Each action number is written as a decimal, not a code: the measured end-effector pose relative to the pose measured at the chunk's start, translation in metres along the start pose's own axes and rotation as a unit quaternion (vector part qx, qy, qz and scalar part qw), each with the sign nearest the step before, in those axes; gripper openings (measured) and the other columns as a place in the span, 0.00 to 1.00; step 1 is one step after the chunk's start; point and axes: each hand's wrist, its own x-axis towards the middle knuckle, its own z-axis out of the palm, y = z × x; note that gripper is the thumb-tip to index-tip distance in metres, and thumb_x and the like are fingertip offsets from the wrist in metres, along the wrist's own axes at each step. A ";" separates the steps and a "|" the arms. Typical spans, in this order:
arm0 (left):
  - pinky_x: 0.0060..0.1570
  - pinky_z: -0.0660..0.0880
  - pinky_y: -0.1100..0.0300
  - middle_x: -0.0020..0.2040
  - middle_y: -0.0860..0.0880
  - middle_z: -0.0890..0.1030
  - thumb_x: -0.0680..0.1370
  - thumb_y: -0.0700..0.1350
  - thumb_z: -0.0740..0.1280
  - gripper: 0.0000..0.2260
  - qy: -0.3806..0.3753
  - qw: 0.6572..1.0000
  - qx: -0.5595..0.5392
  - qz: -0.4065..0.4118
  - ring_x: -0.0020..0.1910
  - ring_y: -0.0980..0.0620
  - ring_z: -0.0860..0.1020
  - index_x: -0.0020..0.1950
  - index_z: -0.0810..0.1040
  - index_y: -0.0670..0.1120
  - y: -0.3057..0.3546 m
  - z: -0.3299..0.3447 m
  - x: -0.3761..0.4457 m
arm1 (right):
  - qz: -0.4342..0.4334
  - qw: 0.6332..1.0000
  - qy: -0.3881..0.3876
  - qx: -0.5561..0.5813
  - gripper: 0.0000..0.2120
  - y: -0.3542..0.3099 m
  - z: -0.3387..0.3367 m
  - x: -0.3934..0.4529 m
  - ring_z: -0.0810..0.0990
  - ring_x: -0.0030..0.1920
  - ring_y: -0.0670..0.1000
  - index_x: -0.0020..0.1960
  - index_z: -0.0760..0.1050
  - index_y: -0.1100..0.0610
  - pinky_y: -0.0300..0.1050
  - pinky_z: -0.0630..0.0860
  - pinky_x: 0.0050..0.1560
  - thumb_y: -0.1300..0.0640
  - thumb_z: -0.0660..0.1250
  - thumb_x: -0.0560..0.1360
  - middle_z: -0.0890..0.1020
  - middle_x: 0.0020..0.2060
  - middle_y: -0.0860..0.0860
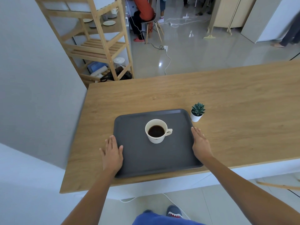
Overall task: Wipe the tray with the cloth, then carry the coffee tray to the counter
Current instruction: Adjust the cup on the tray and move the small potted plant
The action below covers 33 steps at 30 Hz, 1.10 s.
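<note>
Your left hand (112, 151) lies flat and open on the left edge of the grey tray (138, 159); the coffee cup (156, 131) sits mid-tray on the bench (227, 98); your right hand (200, 143) rests open along the right edge; no grip holds anything.

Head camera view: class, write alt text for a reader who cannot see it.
Two open hands, left hand and right hand, rest at the side edges of a dark grey tray holding a cup of black coffee on a wooden counter. A small potted succulent stands beside the tray's far right corner.
</note>
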 end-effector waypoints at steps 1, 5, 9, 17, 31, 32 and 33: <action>0.74 0.46 0.40 0.80 0.46 0.50 0.83 0.51 0.48 0.26 0.000 1.000 0.002 0.001 0.79 0.46 0.46 0.79 0.46 0.42 0.000 0.001 0.001 | -0.001 1.000 -0.002 -0.001 0.30 0.001 0.000 0.002 0.55 0.77 0.54 0.76 0.59 0.59 0.49 0.54 0.76 0.73 0.50 0.75 0.61 0.76 0.55; 0.74 0.46 0.37 0.80 0.44 0.49 0.83 0.50 0.49 0.26 0.015 1.000 -0.015 -0.021 0.79 0.46 0.45 0.79 0.46 0.43 0.003 0.002 0.002 | -0.009 0.999 0.009 0.034 0.25 0.001 -0.006 0.003 0.60 0.76 0.55 0.75 0.61 0.58 0.48 0.59 0.74 0.69 0.51 0.78 0.66 0.74 0.56; 0.76 0.44 0.44 0.80 0.43 0.52 0.83 0.45 0.54 0.25 0.192 0.968 -0.145 0.068 0.79 0.46 0.47 0.78 0.52 0.40 0.061 -0.019 -0.008 | 0.044 0.984 0.097 0.141 0.20 -0.004 -0.031 0.004 0.77 0.59 0.63 0.72 0.65 0.56 0.49 0.70 0.54 0.61 0.53 0.81 0.80 0.59 0.59; 0.74 0.52 0.64 0.78 0.53 0.58 0.83 0.49 0.54 0.22 -0.092 0.884 -0.375 0.265 0.77 0.58 0.55 0.77 0.57 0.46 0.266 -0.017 -0.026 | 0.124 0.962 0.053 0.236 0.20 0.007 -0.071 0.052 0.74 0.65 0.58 0.73 0.64 0.51 0.51 0.68 0.65 0.53 0.51 0.82 0.77 0.65 0.55; 0.63 0.61 0.61 0.73 0.49 0.68 0.83 0.56 0.50 0.23 -0.220 0.859 -0.461 0.021 0.73 0.50 0.65 0.74 0.66 0.47 0.325 0.020 0.045 | 0.091 0.877 -0.088 0.464 0.20 0.003 -0.084 0.101 0.73 0.64 0.48 0.74 0.62 0.53 0.43 0.69 0.65 0.55 0.51 0.83 0.75 0.61 0.47; 0.61 0.61 0.61 0.73 0.49 0.68 0.83 0.56 0.50 0.23 -0.215 0.858 -0.466 0.021 0.73 0.50 0.65 0.74 0.66 0.47 0.324 0.013 0.053 | 0.083 0.878 -0.090 0.463 0.20 -0.006 -0.086 0.108 0.73 0.63 0.48 0.74 0.62 0.53 0.44 0.69 0.65 0.56 0.51 0.83 0.75 0.60 0.47; 0.61 0.61 0.61 0.72 0.49 0.69 0.83 0.56 0.50 0.23 -0.209 0.855 -0.474 0.022 0.73 0.50 0.65 0.74 0.66 0.48 0.322 0.005 0.063 | 0.075 0.878 -0.092 0.463 0.19 -0.016 -0.088 0.117 0.74 0.63 0.48 0.74 0.63 0.53 0.44 0.69 0.65 0.56 0.51 0.83 0.75 0.60 0.47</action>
